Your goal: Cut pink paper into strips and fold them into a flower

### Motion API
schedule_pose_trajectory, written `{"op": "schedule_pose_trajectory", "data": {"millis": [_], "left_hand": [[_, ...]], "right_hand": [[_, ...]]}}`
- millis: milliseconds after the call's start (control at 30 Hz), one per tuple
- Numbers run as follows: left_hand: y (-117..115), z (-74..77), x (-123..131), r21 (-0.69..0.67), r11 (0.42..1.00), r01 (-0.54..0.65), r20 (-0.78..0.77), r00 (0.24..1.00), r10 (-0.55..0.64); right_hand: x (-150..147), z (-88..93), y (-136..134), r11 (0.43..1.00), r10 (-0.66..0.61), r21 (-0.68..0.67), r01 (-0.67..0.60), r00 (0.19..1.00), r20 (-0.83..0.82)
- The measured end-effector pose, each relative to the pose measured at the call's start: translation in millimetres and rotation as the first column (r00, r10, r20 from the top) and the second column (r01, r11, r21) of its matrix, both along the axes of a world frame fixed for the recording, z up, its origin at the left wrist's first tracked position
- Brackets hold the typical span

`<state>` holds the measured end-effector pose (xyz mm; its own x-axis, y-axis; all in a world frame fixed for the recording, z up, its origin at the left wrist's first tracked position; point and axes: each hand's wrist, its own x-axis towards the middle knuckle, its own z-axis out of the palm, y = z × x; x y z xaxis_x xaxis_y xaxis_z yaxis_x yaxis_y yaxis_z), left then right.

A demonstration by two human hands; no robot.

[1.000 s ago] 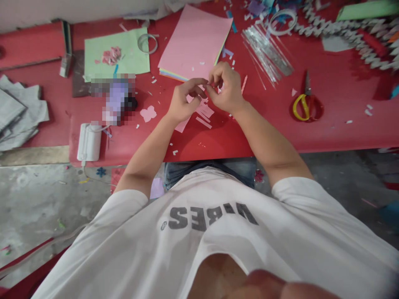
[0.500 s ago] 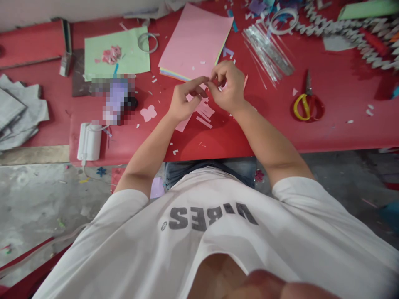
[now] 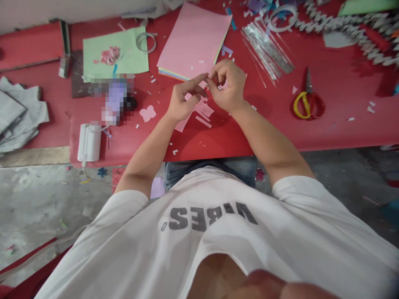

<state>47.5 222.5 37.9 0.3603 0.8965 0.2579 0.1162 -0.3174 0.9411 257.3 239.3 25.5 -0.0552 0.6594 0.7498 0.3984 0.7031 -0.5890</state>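
My left hand (image 3: 184, 99) stretches its index finger out to the fingertips of my right hand, with its thumb held apart below. My right hand (image 3: 230, 85) is closed in a pinch, and a bit of pink paper (image 3: 223, 85) shows among its curled fingers. What lies right at the meeting fingertips is too small to make out. Under and between the hands lie cut pink paper strips (image 3: 204, 120) on the red tabletop (image 3: 215, 143). A pink flower-shaped paper cutout (image 3: 147, 113) rests left of my left hand.
Beyond the hands lies a stack of coloured paper (image 3: 195, 39), pink on top. Scissors (image 3: 308, 101) and clear plastic strips (image 3: 268, 52) are to the right. On the left are green paper (image 3: 131, 58) with pink scraps, a tape roll (image 3: 146, 42), a blurred device (image 3: 116, 99) and a white power bank (image 3: 89, 143).
Both hands keep nearly the same pose, fingertips together. The view has shifted very slightly; nothing on the table has visibly been moved.
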Motion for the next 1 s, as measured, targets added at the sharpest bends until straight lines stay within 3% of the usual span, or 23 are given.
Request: {"op": "schedule_pose_trajectory", "data": {"millis": [333,667,1000], "left_hand": [[6,-6.0,-5,0.038,0.999,0.007,-0.023,1.000,-0.006],[10,-7.4,-6,0.091,0.995,0.051,-0.022,0.999,-0.049],[0,0.0,2,-0.028,1.000,0.006,-0.012,1.000,-0.007]], "right_hand": [[-4,10.3,-5,1.000,-0.006,-0.007,0.006,1.000,0.013],[2,-6.4,1,0.999,0.038,-0.034,-0.036,0.997,0.063],[-7,20.3,-15,0.994,-0.027,-0.101,0.033,0.998,0.057]]}}
